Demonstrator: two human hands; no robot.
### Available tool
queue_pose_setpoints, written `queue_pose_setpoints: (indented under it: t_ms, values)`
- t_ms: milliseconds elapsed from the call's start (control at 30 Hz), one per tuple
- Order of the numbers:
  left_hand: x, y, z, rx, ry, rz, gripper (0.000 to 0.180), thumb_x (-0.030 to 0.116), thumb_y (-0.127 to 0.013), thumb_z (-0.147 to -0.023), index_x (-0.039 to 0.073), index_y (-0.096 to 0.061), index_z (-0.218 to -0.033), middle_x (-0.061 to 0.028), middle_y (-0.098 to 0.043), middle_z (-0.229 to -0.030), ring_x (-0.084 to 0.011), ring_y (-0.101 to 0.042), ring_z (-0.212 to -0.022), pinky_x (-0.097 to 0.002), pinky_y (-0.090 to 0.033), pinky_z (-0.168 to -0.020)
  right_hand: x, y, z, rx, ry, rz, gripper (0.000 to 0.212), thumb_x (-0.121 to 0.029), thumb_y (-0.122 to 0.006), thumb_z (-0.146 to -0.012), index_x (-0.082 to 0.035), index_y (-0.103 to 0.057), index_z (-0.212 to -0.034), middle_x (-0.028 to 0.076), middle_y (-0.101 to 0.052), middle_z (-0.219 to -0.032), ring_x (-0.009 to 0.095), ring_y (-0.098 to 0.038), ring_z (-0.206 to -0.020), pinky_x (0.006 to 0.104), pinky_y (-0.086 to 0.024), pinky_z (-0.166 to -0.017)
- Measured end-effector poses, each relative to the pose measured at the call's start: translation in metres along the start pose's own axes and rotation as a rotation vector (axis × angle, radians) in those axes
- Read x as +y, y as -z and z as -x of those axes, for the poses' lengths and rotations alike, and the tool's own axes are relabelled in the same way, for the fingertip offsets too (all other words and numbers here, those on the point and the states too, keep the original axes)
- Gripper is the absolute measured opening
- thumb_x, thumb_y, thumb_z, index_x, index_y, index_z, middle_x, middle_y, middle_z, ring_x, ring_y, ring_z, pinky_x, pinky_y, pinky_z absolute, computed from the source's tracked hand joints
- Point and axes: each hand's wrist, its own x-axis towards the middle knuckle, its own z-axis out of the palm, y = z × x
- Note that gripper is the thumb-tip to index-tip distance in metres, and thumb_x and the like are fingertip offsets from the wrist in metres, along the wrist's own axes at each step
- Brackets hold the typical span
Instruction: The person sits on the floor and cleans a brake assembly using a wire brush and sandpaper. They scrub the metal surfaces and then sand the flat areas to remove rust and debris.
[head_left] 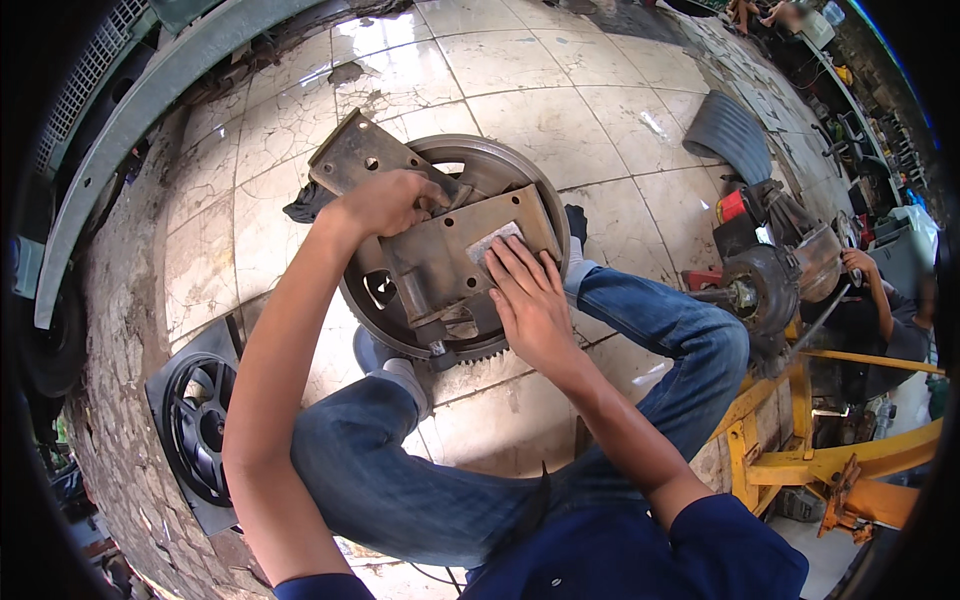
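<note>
A dirty brown metal bracket [440,240] lies across a large toothed flywheel ring [500,160] on the tiled floor between my knees. My left hand [385,200] grips the bracket's upper edge, fingers curled over it. Fingers together, my right hand [530,300] presses a small grey sheet of abrasive paper [492,242] flat against the bracket's face. A dark rag [305,205] peeks out from under the bracket's far left end.
A black alloy wheel [200,425] lies at my left. A grey ribbed mudguard [730,130] rests on the floor at the right. Another person [880,300] works on an axle hub [765,285] beside a yellow steel frame [850,460]. A vehicle's grey body edge [130,120] curves along the left.
</note>
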Motion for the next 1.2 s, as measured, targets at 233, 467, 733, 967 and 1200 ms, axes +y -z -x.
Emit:
queue_pose_setpoints:
  t_ms: [233, 467, 733, 967, 1200]
  values:
    - [0.008, 0.014, -0.006, -0.144, 0.094, 0.075, 0.040, 0.003, -0.067, -0.082, 0.006, -0.065, -0.121, -0.0141, -0.068, -0.107, -0.0282, -0.067, -0.096, -0.0379, -0.053, -0.083, 0.001, 0.000, 0.002, 0.001, 0.002, -0.002, 0.043, -0.017, -0.058, -0.094, -0.005, -0.057, -0.135, 0.008, -0.050, -0.145, 0.025, -0.041, -0.139, 0.0488, -0.027, -0.115]
    - [0.012, 0.010, -0.003, -0.115, 0.098, -0.054, 0.030, 0.008, -0.065, -0.086, 0.007, -0.067, -0.115, -0.0124, -0.067, -0.105, -0.0294, -0.066, -0.096, -0.0399, -0.053, -0.081, 0.003, 0.005, 0.000, -0.036, -0.034, -0.087, 0.043, -0.018, -0.056, -0.096, -0.003, -0.055, -0.136, 0.010, -0.050, -0.145, 0.025, -0.040, -0.139, 0.0493, -0.027, -0.115]
    - [0.046, -0.039, -0.010, 0.373, -0.002, -0.093, 0.018, 0.016, -0.058, -0.094, 0.003, -0.065, -0.104, -0.0134, -0.064, -0.101, -0.0337, -0.063, -0.099, -0.0429, -0.051, -0.087, -0.002, 0.009, -0.007, -0.106, 0.036, 0.101, 0.043, -0.019, -0.057, -0.095, -0.002, -0.055, -0.135, 0.011, -0.050, -0.145, 0.026, -0.040, -0.139, 0.0533, -0.027, -0.114]
    - [0.041, -0.051, -0.010, 0.481, -0.139, -0.130, 0.018, 0.016, -0.055, -0.095, 0.002, -0.063, -0.102, -0.0121, -0.063, -0.102, -0.0317, -0.061, -0.098, -0.0416, -0.052, -0.085, -0.004, 0.014, -0.015, -0.140, 0.061, 0.148, 0.043, -0.018, -0.056, -0.095, 0.002, -0.055, -0.133, 0.017, -0.051, -0.142, 0.030, -0.041, -0.138, 0.0571, -0.031, -0.110]
    - [0.039, -0.052, -0.010, 0.490, -0.159, -0.146, 0.019, 0.017, -0.055, -0.096, 0.002, -0.063, -0.102, -0.0124, -0.063, -0.103, -0.0318, -0.061, -0.098, -0.0420, -0.052, -0.084, -0.003, 0.009, -0.009, -0.127, 0.096, 0.185, 0.043, -0.019, -0.056, -0.095, 0.002, -0.054, -0.133, 0.018, -0.052, -0.142, 0.030, -0.041, -0.138, 0.0562, -0.033, -0.109]
